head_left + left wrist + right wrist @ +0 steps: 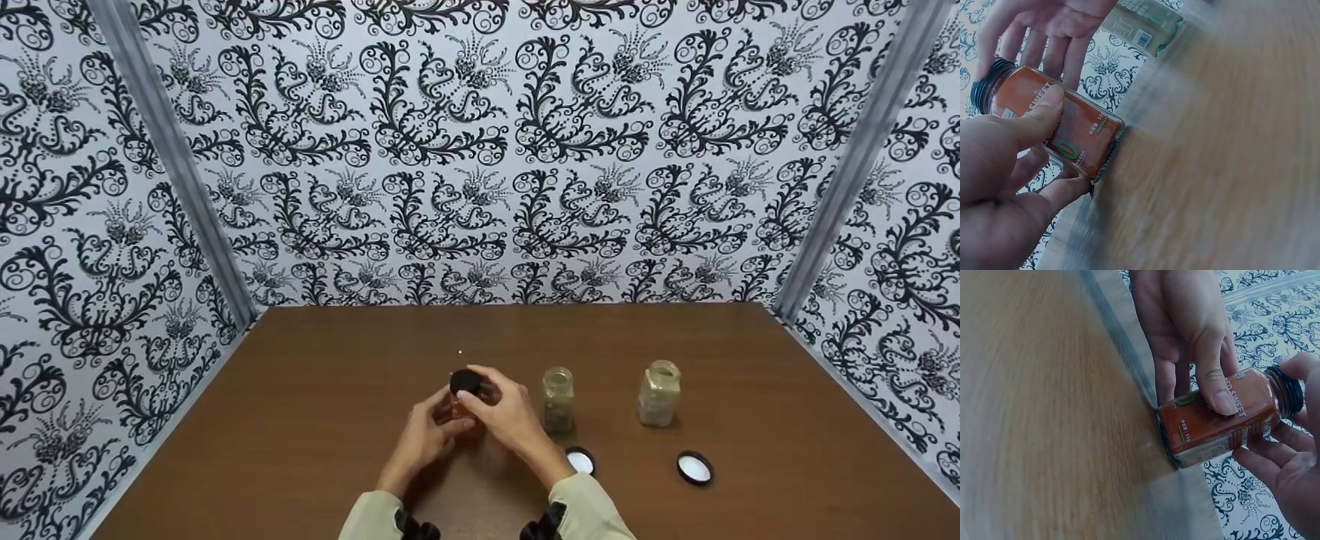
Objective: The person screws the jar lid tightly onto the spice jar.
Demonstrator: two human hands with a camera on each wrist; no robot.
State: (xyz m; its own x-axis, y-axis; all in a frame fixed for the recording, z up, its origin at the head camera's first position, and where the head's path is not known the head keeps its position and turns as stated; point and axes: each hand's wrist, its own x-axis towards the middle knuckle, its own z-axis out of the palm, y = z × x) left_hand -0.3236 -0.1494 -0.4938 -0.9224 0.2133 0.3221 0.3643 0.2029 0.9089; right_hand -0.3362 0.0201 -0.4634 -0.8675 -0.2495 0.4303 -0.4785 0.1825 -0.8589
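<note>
My left hand (426,436) grips a glass spice jar (1081,126) filled with red-orange powder, its thumb flat across the printed label. Around the jar's black lid (465,381) curl the thumb and fingers of my right hand (514,414); the lid sits on the jar's mouth. In both wrist views the jar's base is close to the wooden table, and the head view shows it upright between my hands. To the right of my hands stand two lidless glass jars, a nearer greenish one (559,405) and a farther pale greenish one (660,397).
Two black lids with white linings lie upturned on the brown table (337,360): one lid (580,460) beside my right forearm, the other lid (695,468) farther right. A wall (480,172) with black-and-white scroll pattern closes off the table's back and sides.
</note>
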